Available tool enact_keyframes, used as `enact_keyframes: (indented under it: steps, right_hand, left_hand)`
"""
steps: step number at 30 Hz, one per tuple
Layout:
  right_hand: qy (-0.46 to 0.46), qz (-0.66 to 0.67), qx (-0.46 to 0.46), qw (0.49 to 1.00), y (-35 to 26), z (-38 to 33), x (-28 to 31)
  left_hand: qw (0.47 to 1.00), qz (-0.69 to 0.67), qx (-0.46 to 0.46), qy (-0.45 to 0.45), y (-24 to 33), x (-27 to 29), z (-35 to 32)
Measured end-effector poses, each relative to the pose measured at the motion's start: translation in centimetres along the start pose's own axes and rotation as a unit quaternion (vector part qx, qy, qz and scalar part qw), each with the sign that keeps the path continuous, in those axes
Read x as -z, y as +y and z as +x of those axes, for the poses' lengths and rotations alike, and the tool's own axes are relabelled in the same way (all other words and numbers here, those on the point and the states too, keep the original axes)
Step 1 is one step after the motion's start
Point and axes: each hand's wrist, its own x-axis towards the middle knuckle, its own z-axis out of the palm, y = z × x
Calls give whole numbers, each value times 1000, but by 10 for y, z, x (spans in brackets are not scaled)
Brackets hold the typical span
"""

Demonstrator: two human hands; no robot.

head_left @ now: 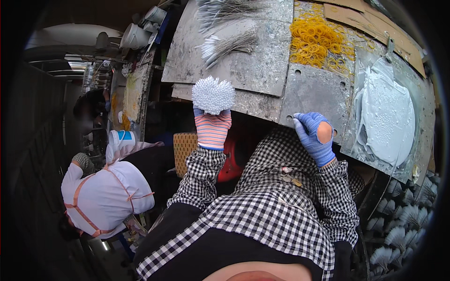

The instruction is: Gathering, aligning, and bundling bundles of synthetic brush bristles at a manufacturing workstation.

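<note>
At the far left a co-worker in a white top with orange straps (105,196) is bending over separate work, well apart from the person's hands. The left hand (212,129), in a pink-and-white striped glove, is holding a round bunch of white-tipped thin sticks (213,95) upright in a closed grip at the near edge of the grey paint-spattered worktop (262,70), the sticks' long axis running up out of the fist. Further right, the right hand (315,136), in a worn blue glove, is resting loosely curled and empty on the worktop edge, with loose grey sticks (229,44) and yellow rubber bands (318,40) lying beyond both hands and a grey paint-covered disc (386,114) at far right.

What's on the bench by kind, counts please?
Bundle of white-tipped sticks in the left hand: 1
Loose stick heaps: 2
Yellow rubber band pile: 1
White paste slab: 1
Total: 5
</note>
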Motion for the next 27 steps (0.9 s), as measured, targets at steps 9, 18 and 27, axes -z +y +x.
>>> enact_keyframes:
  steps: [9, 18, 27]
  right_hand:
    - [1, 1, 12, 1000, -1, 1, 2]
    - [-4, -2, 9, 1000, 0, 0, 2]
    - [-11, -3, -3, 1000, 0, 0, 2]
  left_hand:
    - [999, 3, -29, 17, -2, -5, -1]
    - [998, 33, -40, 47, 1, -2, -1]
    - [998, 48, -38, 29, -4, -9, -4]
